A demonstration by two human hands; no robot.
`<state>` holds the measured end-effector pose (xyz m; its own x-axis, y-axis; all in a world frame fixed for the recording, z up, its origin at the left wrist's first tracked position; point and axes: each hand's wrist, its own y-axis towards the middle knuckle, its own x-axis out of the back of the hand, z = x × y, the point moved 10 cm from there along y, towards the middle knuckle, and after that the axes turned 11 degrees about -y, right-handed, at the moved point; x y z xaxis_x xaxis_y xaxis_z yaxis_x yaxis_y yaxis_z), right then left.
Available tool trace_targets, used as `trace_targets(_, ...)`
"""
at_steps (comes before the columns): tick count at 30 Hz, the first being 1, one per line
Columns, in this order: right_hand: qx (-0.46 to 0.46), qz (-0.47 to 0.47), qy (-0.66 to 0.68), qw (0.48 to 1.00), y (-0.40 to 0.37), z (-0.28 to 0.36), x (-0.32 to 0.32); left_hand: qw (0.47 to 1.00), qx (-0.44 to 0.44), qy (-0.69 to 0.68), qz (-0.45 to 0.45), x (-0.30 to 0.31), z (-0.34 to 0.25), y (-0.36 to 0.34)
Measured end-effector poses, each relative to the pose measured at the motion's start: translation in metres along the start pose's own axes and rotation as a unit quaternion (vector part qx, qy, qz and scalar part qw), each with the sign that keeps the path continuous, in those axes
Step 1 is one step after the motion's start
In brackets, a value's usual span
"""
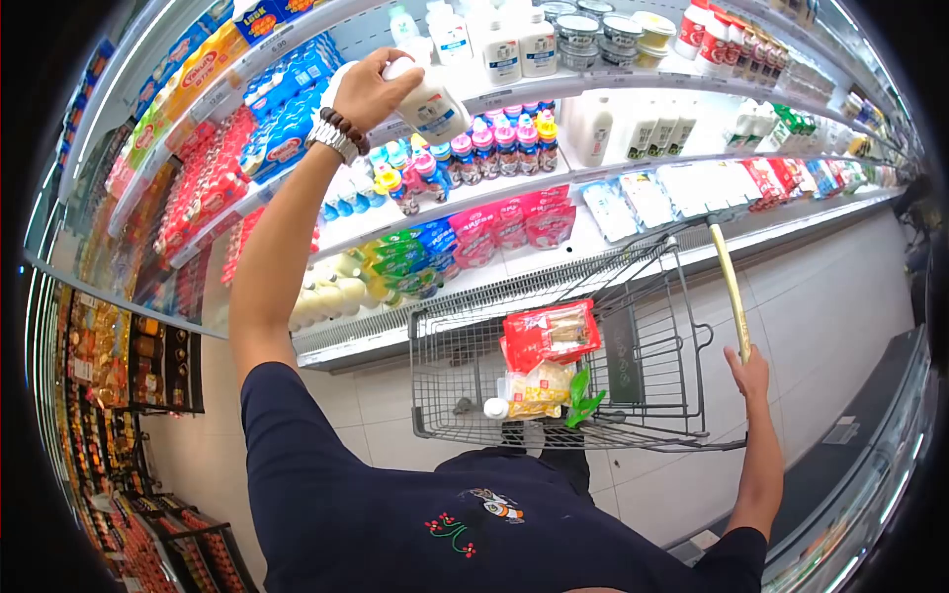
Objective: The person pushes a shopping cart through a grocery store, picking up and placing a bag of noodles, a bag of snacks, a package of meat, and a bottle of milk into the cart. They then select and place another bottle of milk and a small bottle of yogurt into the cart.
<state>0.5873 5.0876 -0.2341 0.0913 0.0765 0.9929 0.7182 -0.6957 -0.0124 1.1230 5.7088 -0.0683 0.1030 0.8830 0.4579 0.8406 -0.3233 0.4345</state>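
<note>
My left hand (371, 91) is closed around the upper part of a white bottle (435, 114) with a printed label, held tilted in front of the upper fridge shelf. A beaded bracelet and a metal watch sit on that wrist. Similar white bottles (502, 54) stand on the shelf just to the right. Down at the right, my right hand (748, 374) is wrapped round the yellowish handle (732, 287) of a shopping cart. In the wire cart (435, 395) lie a red packet (552, 334), a yellow-and-clear bag (542, 387), green leaves (585, 398) and something with a white cap.
Small colourful bottles (504, 148) fill the shelf below, with pink pouches (509, 225) lower down. Round tubs (598, 35) and red-capped jars (697, 30) stand at upper right. Blue and red multipacks (277, 114) are stacked at left. Tiled floor (830, 267) runs beside the cart.
</note>
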Motion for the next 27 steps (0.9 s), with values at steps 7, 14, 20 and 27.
trace_targets(7,-0.01,0.005,-0.003,1.0,0.002,-0.005,-0.005,0.989,-0.019,0.145,-0.027,-0.026,0.025,0.121)
trace_targets(14,0.013,-0.025,-0.008,1.0,0.004,-0.003,-0.005,0.975,0.023,0.217,-0.042,-0.056,0.084,0.179)
trace_targets(20,0.002,0.012,0.009,1.0,0.006,0.002,-0.003,0.97,0.033,0.237,-0.045,-0.075,0.132,0.212)
trace_targets(27,-0.008,0.01,-0.007,1.0,0.008,-0.006,-0.009,0.973,0.09,0.206,-0.054,-0.091,0.163,0.214)
